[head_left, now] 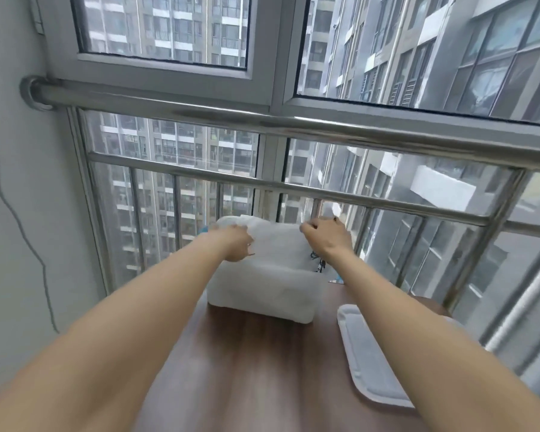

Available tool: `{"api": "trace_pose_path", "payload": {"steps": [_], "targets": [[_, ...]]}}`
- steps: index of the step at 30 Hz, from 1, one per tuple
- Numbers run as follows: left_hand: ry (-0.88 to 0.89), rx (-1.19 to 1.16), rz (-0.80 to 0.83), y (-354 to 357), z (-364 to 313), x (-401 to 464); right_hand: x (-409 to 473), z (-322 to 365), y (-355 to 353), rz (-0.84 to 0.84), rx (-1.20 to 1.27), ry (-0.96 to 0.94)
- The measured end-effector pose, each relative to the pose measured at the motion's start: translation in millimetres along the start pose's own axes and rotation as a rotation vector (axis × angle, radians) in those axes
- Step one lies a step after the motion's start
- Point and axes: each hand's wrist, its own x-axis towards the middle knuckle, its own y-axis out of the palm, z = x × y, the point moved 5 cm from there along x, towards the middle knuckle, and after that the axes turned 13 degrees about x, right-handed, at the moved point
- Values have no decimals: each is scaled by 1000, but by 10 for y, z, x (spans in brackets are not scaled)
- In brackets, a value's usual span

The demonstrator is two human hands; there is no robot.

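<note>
Peeking out from behind the far left side of the white package (262, 285) is a blue scrap (204, 229), too little of it to name. A dark tangle (318, 262) under the right wrist is just as hard to read. The package's cloudy wrap hides its contents, and blur softens both hands. The package stands at the far edge of the desk (256, 363), close against the railing (293, 127). The left hand (236, 244) sits on its upper left, its fingers (249, 244) curled into the crumpled wrap that bunches up above them. The right hand (325, 233) is at the upper right, its fingers (309, 227) bent tight and pinching the top edge of the wrap; the fingertips themselves are out of sight. A flat white pad (368, 353) lies along the right edge of the desk, partly covered by the right forearm. The desk is dark brown wood grain. Beyond the steel railing, large windows (169, 26) look out on tall apartment blocks (449, 73). A thin cable (10, 207) wanders down the pale wall (10, 135) on the left.
</note>
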Motion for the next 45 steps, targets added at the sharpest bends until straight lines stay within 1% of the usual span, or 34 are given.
{"api": "trace_pose_path", "payload": {"steps": [2, 3, 4, 5, 10, 14, 17, 19, 20, 22, 23, 25, 26, 27, 28, 29, 30, 31, 33, 35, 37, 39, 40, 42, 43, 45], "targets": [[-8, -151, 192, 224, -54, 49, 22, -62, 63, 10, -161, -9], [20, -187, 238, 268, -74, 40, 40, -62, 73, 1, -260, -32], [44, -211, 252, 290, -96, 36, 61, -76, 84, 10, -332, -38], [52, -237, 272, 308, -108, 48, 104, -113, 111, 38, -366, -26], [-35, -285, 293, 341, -163, 87, 184, -354, 256, 230, -342, 103], [-62, -238, 320, 360, -249, 78, 215, -412, 403, 383, -446, 103], [-84, -228, 276, 368, -249, 99, 184, -390, 465, 409, -464, 64], [-98, -196, 181, 310, -275, 71, 141, -343, 418, 346, -341, 15], [-96, -161, 108, 266, -305, 42, 110, -325, 376, 293, -198, 3], [-76, -92, -123, 127, -424, -33, 16, -310, 243, 173, 186, 1], [-62, -98, -259, 52, -517, -94, -55, -331, 155, 106, 371, -2], [-16, -193, -522, -56, -743, -265, -245, -413, -31, -5, 620, 4], [28, -249, -631, -93, -865, -366, -356, -471, -116, -39, 668, 8], [88, -287, -699, -90, -1022, -483, -498, -558, -202, -56, 649, 10], [150, -296, -733, -62, -1146, -559, -605, -627, -249, -61, 586, 6], [215, -287, -727, -1, -1298, -635, -728, -736, -299, -64, 501, 10], [273, -272, -684, 78, -1442, -693, -858, -854, -351, -68, 416, 20], [318, -259, -603, 184, -1573, -729, -984, -986, -401, -73, 344, 41], [375, -261, -376, 444, -1804, -772, -1212, -1274, -483, -60, 219, 103], [423, -243, -175, 712, -2006, -838, -1423, -1551, -516, -6, 109, 188], [484, -160, -29, 957, -2167, -910, -1593, -1749, -509, 60, 60, 256], [517, -85, 81, 1170, -2244, -937, -1716, -1884, -471, 151, 50, 291], [518, -59, 109, 1249, -2257, -922, -1772, -1931, -447, 214, 33, 294], [512, -25, 98, 1345, -2285, -877, -1869, -2019, -418, 332, -42, 285], [510, -10, 71, 1358, -2301, -872, -1899, -2066, -409, 367, -84, 275], [535, 65, 11, 1347, -2348, -903, -1926, -2157, -411, 364, -129, 262]]}}
